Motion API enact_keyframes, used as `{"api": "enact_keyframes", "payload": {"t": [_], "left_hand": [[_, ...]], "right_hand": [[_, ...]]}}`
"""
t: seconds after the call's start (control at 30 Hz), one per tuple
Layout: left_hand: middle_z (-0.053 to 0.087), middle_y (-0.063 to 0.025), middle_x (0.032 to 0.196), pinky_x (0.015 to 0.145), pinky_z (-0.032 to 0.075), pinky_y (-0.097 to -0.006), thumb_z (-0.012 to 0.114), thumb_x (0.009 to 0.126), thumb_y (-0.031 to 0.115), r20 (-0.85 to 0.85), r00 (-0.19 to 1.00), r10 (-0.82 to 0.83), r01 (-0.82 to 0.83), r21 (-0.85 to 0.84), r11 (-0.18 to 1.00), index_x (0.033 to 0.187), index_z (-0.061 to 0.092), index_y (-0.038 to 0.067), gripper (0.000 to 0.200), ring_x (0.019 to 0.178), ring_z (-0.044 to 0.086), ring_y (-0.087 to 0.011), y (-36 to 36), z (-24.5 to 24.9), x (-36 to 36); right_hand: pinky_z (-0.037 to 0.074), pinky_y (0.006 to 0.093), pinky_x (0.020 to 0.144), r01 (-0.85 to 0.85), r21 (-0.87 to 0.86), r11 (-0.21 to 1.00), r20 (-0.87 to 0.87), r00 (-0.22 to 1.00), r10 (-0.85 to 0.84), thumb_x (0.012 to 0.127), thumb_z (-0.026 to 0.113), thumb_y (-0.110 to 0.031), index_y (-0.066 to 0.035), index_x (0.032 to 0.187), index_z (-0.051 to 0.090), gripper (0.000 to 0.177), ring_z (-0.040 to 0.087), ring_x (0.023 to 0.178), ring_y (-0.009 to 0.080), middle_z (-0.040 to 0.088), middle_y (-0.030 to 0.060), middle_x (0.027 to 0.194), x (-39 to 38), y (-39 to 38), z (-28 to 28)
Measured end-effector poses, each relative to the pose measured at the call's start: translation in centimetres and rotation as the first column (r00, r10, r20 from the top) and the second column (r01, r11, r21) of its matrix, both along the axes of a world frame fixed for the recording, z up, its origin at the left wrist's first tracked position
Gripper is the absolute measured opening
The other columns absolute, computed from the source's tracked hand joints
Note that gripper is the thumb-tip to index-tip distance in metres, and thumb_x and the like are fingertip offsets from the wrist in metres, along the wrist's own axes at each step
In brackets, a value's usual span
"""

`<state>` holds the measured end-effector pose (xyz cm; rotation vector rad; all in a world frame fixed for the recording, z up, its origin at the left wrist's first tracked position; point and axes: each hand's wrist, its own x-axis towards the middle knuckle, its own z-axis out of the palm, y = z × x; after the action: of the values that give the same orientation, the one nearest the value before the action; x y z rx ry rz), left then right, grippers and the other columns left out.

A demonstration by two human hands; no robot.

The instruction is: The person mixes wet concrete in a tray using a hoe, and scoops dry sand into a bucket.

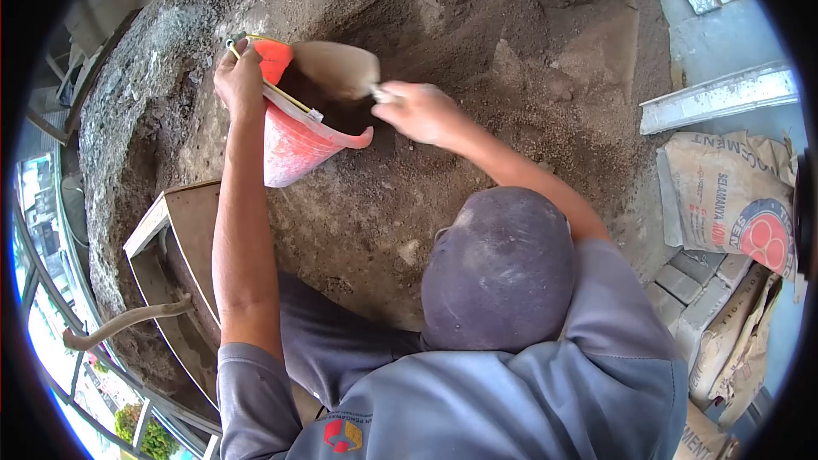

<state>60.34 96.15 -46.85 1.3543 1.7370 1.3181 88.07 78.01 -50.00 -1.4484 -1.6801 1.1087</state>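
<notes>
My left hand (239, 77) is closed on the wire handle (271, 83) of a red bucket (308, 143), at the rim. The bucket lies tilted on its side, its mouth toward the heap of dark sand (409, 25). My right hand (419, 111), slightly blurred, is wrapped round the grip of a trowel (336, 68). The trowel's broad blade is at the bucket's mouth, over dark sand inside. Whether the blade carries sand is not clear.
A wooden box (183, 204) with a curved stick (128, 324) stands at the left. Cement bags (724, 196), grey blocks (682, 283) and a white metal bar (720, 100) lie at the right. Rough rock (136, 119) borders the heap.
</notes>
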Motion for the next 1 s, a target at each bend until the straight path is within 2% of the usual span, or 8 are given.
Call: {"api": "enact_keyframes", "payload": {"t": [0.03,0.1,0.17,0.23,0.37,0.53,0.77,1.0], "left_hand": [[0.074,-0.0083,0.092,0.08,0.051,-0.0298,0.066,0.087,0.015,0.018,1.0,-0.001,0.0,0.013,1.0,0.123,0.072,0.0,0.039,0.084,0.067,-0.0141,-0.4,0.1,0.0],[0.074,-0.0084,0.092,0.08,0.051,-0.0296,0.066,0.087,0.016,0.052,0.999,-0.008,0.006,0.038,0.999,0.123,0.072,0.001,0.04,0.084,0.067,-0.0136,-1.2,0.3,0.3],[0.074,-0.0082,0.092,0.079,0.051,-0.0296,0.066,0.087,0.016,0.021,0.999,0.027,-0.027,0.012,1.0,0.123,0.072,0.001,0.04,0.083,0.066,-0.0135,-1.9,1.0,1.3],[0.074,-0.008,0.092,0.079,0.051,-0.0293,0.067,0.088,0.017,-0.01,0.999,0.043,-0.043,-0.003,0.999,0.123,0.072,0.001,0.039,0.082,0.066,-0.0132,-2.0,1.4,1.4],[0.074,-0.0076,0.09,0.078,0.05,-0.0286,0.067,0.088,0.017,-0.053,0.998,0.042,-0.041,0.005,0.999,0.123,0.073,0.002,0.038,0.081,0.065,-0.0129,-0.9,0.6,0.9],[0.074,-0.0071,0.091,0.08,0.051,-0.0297,0.067,0.088,0.017,-0.053,0.997,0.057,-0.056,0.013,0.998,0.122,0.073,0.002,0.037,0.082,0.066,-0.0134,-1.7,1.1,1.3],[0.071,-0.0056,0.094,0.079,0.05,-0.0263,0.071,0.092,0.014,-0.033,0.998,0.046,-0.047,-0.002,0.999,0.123,0.07,-0.002,0.034,0.083,0.064,-0.0118,-1.6,0.9,1.9],[0.074,-0.0075,0.093,0.079,0.05,-0.027,0.07,0.091,0.015,-0.071,0.994,0.08,-0.079,0.012,0.997,0.122,0.073,0.001,0.034,0.084,0.066,-0.0127,-1.3,0.9,2.0]], "right_hand": [[0.053,0.0358,0.051,-0.037,-0.324,0.945,-0.188,0.982,-0.026,0.097,0.063,-0.022,-0.004,0.099,0.064,0.018,0.063,0.053,0.0184,0.066,0.0083,0.068,2.4,-1.3,1.0],[0.049,0.0296,0.052,-0.031,-0.578,0.816,-0.159,0.984,-0.075,0.1,0.064,-0.03,-0.006,0.1,0.066,0.024,0.058,0.057,0.0098,0.061,0.0003,0.071,6.1,-5.5,0.5],[0.047,0.0267,0.054,-0.103,-0.682,0.724,-0.183,0.983,-0.033,0.1,0.064,-0.029,-0.008,0.1,0.067,0.022,0.057,0.061,0.0082,0.063,0.0008,0.075,8.8,-11.2,-3.0],[0.04,0.0249,0.043,-0.212,-0.551,0.807,-0.104,0.977,0.185,0.101,0.063,-0.022,-0.006,0.102,0.065,0.016,0.054,0.057,0.0073,0.058,0.0011,0.07,9.8,-15.1,-8.2],[0.043,0.0258,0.042,-0.083,-0.813,0.576,-0.065,0.997,0.052,0.097,0.067,-0.029,-0.005,0.112,0.068,0.028,0.056,0.056,0.0099,0.061,0.0028,0.074,9.3,-8.7,-4.2],[0.048,0.0272,0.041,-0.06,-0.635,0.77,0.081,0.986,0.144,0.1,0.063,-0.03,-0.004,0.116,0.065,0.031,0.055,0.051,0.0118,0.06,0.0052,0.071,10.1,-3.9,-4.1],[0.05,0.0328,0.04,0.309,-0.476,0.823,0.123,0.95,-0.286,0.095,0.066,-0.031,-0.005,0.101,0.063,0.027,0.059,0.049,0.0162,0.06,0.0073,0.066,13.6,6.9,-7.9],[0.052,0.0392,0.045,0.345,-0.301,0.889,0.179,0.936,-0.303,0.089,0.067,-0.031,-0.001,0.089,0.062,0.03,0.064,0.052,0.0225,0.064,0.0127,0.07,13.7,16.7,-8.3]]}}
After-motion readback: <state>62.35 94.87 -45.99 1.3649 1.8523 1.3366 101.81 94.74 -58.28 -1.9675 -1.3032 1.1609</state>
